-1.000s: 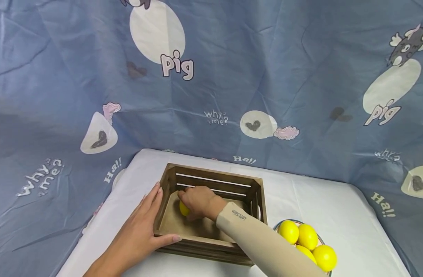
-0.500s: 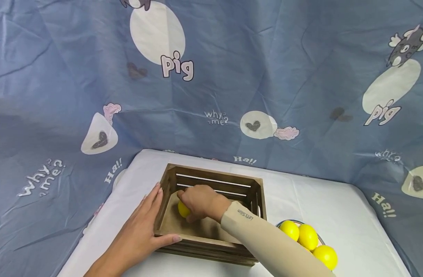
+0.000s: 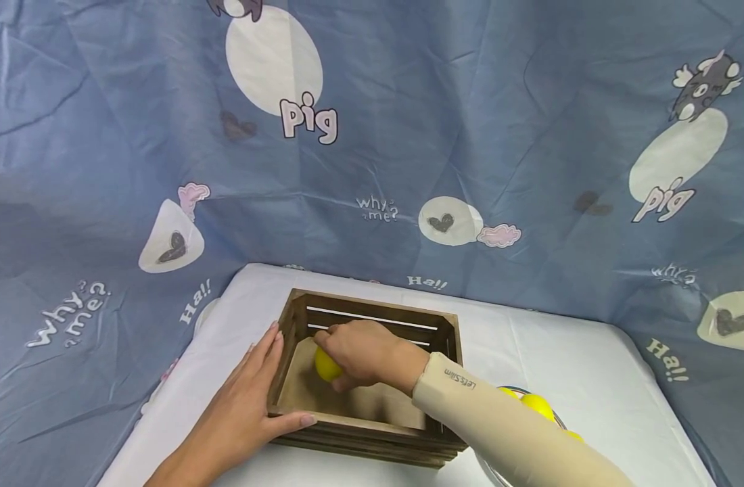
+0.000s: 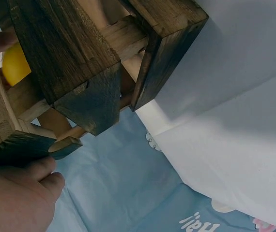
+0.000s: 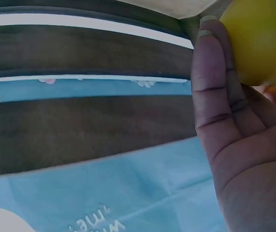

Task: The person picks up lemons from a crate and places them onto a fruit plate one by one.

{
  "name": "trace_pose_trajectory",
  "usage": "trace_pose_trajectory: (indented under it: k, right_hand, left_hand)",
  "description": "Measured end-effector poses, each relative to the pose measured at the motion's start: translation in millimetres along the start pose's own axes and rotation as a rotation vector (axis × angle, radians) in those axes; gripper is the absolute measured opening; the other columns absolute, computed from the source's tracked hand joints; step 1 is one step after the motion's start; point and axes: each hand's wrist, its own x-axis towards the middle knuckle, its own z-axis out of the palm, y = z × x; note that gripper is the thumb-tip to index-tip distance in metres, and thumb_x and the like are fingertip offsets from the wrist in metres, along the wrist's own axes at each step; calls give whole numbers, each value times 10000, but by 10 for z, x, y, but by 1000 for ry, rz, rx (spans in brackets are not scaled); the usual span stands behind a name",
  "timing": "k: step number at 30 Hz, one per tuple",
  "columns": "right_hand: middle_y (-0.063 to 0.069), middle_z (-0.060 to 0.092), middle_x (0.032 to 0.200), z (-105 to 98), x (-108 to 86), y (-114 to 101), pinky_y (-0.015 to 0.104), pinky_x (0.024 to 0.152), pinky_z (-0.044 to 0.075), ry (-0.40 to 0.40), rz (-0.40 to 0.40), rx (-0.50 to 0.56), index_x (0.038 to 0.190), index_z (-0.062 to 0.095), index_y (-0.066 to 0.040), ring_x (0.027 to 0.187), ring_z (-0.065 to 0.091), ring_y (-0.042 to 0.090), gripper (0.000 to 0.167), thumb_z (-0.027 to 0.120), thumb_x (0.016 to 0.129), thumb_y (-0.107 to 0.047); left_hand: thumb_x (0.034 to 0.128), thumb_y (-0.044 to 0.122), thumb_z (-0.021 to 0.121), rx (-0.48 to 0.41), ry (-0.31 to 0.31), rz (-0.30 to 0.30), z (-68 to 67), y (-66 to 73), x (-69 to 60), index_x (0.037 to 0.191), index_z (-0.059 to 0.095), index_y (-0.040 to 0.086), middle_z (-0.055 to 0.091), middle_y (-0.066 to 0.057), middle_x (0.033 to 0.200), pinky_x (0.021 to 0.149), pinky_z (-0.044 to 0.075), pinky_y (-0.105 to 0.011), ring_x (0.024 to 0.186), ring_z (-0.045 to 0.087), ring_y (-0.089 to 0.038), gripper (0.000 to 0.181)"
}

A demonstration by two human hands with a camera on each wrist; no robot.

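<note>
A slatted brown wooden crate (image 3: 366, 436) stands on the white table cover. Inside its left half my right hand (image 3: 372, 352) holds a yellow lemon (image 3: 327, 365), fingers and thumb around it. The right wrist view shows the lemon (image 5: 259, 38) against the fingers, with crate slats behind. My left hand (image 3: 244, 399) rests on the crate's near left corner, fingers straight along the left rim and thumb along the front rim. In the left wrist view, part of the lemon (image 4: 16, 65) shows through the slats. Whether it touches the crate floor, I cannot tell.
To the crate's right, a round plate (image 3: 490, 471) bears more lemons (image 3: 538, 406), partly covered by my right forearm in its beige sleeve (image 3: 506, 426). Blue printed cloth (image 3: 372, 155) hangs behind the table cover (image 3: 567, 352).
My right hand and forearm have shifted slightly rightward, and more of the lemon shows under the fingers. The sleeve now covers more of the plate. My left hand stays in place on the crate.
</note>
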Motion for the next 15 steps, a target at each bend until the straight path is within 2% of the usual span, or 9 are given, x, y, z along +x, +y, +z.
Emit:
trace_pose_trajectory:
  k: [8, 15]
  right_hand:
    - [-79, 610, 934, -103, -277, 14, 258, 612, 506, 67, -27, 24, 1164, 602, -168, 659, 541, 69, 543, 875, 785, -446]
    - [-71, 613, 975, -201, -567, 76, 265, 633, 529, 98, -7, 51, 1249, 593, -155, 679, 539, 62, 615, 870, 789, -455]
  left_hand:
    - [776, 851, 653, 4, -2, -1, -3, 3, 7, 1656, 221, 0, 85, -66, 1754, 1137, 319, -684, 1520, 229, -504, 1298]
    - [773, 846, 665, 8, 3, 5, -2, 8, 7, 1653, 226, -6, 90, -70, 1754, 1137, 316, -686, 1513, 237, -512, 1301]
